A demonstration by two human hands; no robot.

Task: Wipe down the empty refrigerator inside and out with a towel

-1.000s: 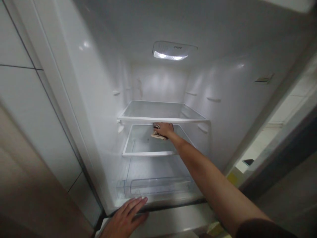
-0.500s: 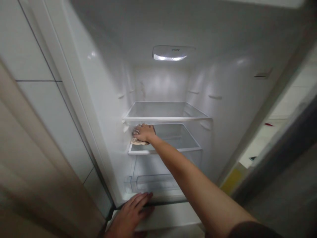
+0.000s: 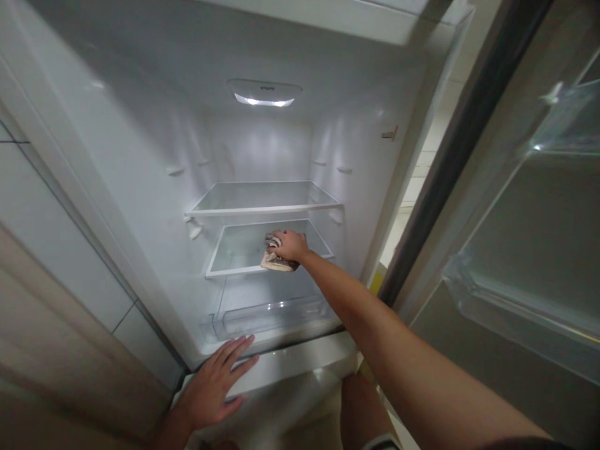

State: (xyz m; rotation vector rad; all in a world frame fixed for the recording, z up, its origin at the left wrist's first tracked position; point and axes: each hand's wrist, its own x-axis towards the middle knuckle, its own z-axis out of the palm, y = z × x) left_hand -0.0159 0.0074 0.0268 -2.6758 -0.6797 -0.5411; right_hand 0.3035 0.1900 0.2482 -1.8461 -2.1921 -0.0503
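Observation:
My right hand (image 3: 289,245) is closed on a bunched, patterned cloth (image 3: 280,262) inside the fridge. The cloth lies over the lower glass shelf (image 3: 239,244), and part of it covers the shelf's white front edge. Just above is the upper glass shelf (image 3: 265,195). My left hand (image 3: 213,381) has its fingers spread and stretched out at the white ledge (image 3: 300,362) along the fridge's bottom front. A clear plastic drawer (image 3: 274,315) sits behind that ledge, below both shelves.
A lit lamp (image 3: 265,94) is set in the fridge ceiling. The fridge door (image 3: 520,237) stands open on the right, with clear plastic bins (image 3: 525,312) on its inner side. White tiles (image 3: 70,244) line the wall at left.
My right hand has slid the cloth from the shelf's left side toward its middle right. My view has turned right, showing more of the door. My left hand stays by the ledge.

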